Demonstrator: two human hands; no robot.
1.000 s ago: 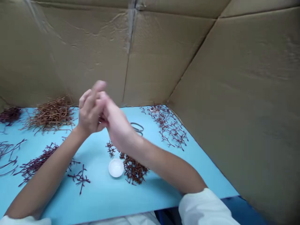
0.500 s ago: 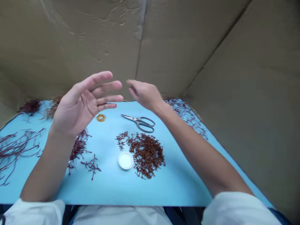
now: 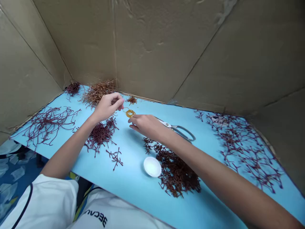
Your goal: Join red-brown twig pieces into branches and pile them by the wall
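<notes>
The two hands are apart but close, with a small ring of yellow rubber bands (image 3: 130,113) lying on the blue board (image 3: 114,187) between them. The left hand (image 3: 108,107) has its finger and thumb pinched together just beside the ring. A thin loop may be in that pinch, but I cannot tell. The right hand (image 3: 145,124) is a little open, and its fingertips (image 3: 130,116) are very near the ring, maybe touching it.

The bands are small and stretchy. If one slips from the fingers, it could snap away and get lost in the twigs. The right hand is just over the scissors (image 3: 183,134), so a quick move could bump them, and the blades could poke skin. An arm could also brush the twig piles (image 3: 177,171) and mix them up.

The only dish here is a white dish (image 3: 152,166) by the big pile. I see nothing in it. If it gets knocked, it could tip over.
</notes>
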